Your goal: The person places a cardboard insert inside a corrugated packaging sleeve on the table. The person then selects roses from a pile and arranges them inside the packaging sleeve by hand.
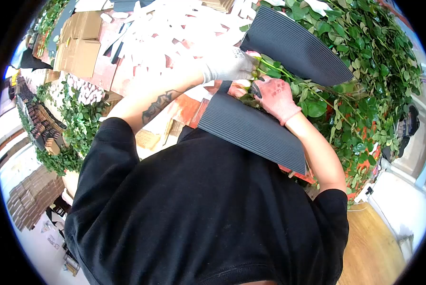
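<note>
My left hand [233,65], in a whitish glove, is closed at the head of a pale pink rose [254,54]. Just right of it, my right hand [274,96] in a pinkish-red glove curls its fingers around a rose by its pale bloom [243,82]. Green stems [277,68] run from the blooms toward the right. A dark ribbed sheet [253,126] lies in front of my body below the hands. Another dark ribbed sheet [296,45] slants above the flowers. The fingers partly hide the blooms.
Leafy rose stems [365,52] are heaped along the right side. White paper scraps [175,35] cover the table at upper left, beside flattened cardboard [77,54]. Bunched pale flowers [82,90] stand farther left. A wooden surface [370,247] is at lower right.
</note>
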